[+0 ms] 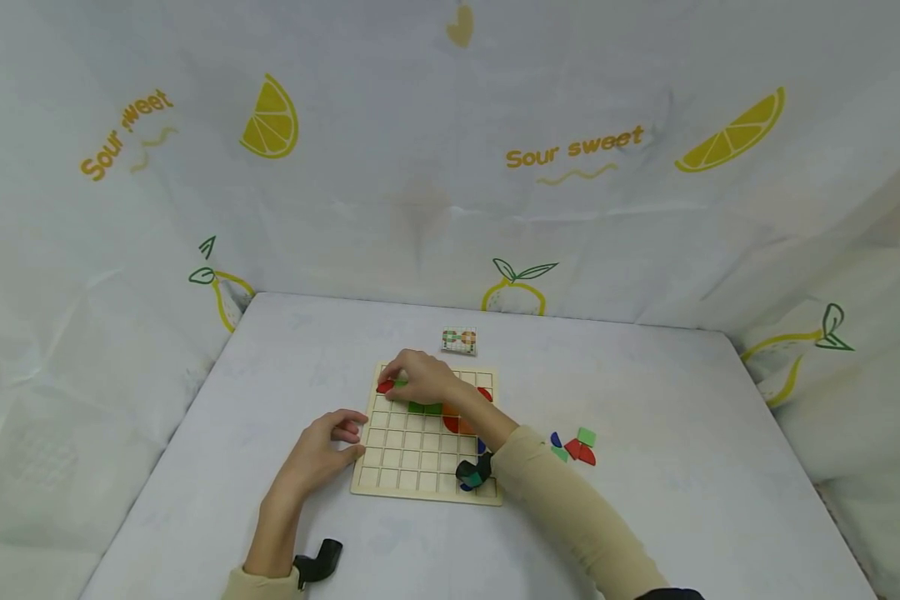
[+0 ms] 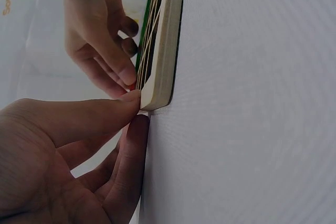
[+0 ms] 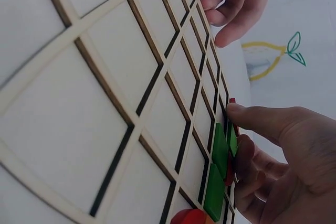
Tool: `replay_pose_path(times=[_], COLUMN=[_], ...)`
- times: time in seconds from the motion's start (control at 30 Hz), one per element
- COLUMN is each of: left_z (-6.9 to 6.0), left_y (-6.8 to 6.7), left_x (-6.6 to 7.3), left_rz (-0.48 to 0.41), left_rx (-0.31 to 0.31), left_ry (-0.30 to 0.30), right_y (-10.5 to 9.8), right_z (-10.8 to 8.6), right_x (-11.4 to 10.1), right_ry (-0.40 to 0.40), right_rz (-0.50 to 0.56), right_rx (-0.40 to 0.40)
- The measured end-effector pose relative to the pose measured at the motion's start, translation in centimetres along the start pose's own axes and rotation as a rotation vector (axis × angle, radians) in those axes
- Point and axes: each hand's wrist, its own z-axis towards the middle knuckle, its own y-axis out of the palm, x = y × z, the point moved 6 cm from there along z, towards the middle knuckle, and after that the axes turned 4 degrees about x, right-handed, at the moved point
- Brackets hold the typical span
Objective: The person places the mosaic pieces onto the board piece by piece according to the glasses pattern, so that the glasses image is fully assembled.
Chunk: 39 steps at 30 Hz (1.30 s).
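My right hand (image 1: 420,379) reaches across a pale wooden grid board (image 1: 392,457). At its upper left, thumb and fingers pinch a small red tile (image 1: 385,387); in the right wrist view the thumb tip lies against the red tile (image 3: 232,100), and the curled fingers partly hide it. Beside it sit green tiles (image 1: 423,408). My left hand (image 1: 321,450) rests at the board's left edge, thumb and fingers apart and lightly bent. In the left wrist view the thumb of my left hand (image 2: 68,156) touches the board (image 2: 163,61) near its corner.
A small pattern card (image 1: 459,340) lies behind the board. To the right are loose tiles: green (image 1: 587,437), red (image 1: 587,455) and blue (image 1: 556,439). Orange tiles (image 1: 465,427) and others sit on the board, partly hidden by the right arm. Black wrist cameras (image 1: 318,562) stick out.
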Motion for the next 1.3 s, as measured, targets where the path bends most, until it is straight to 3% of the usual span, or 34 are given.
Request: replay_pose_path(times=[1.3], left_z=[-0.16], left_y=[0.01], left_x=[-0.01], left_rz=[0.005], left_rx=[0.020], left_ry=[-0.028], right_y=[-0.21], right_z=[-0.51], right_x=[-0.25], right_ry=[-0.002], right_rz=[0.033], right_rx=[0.025])
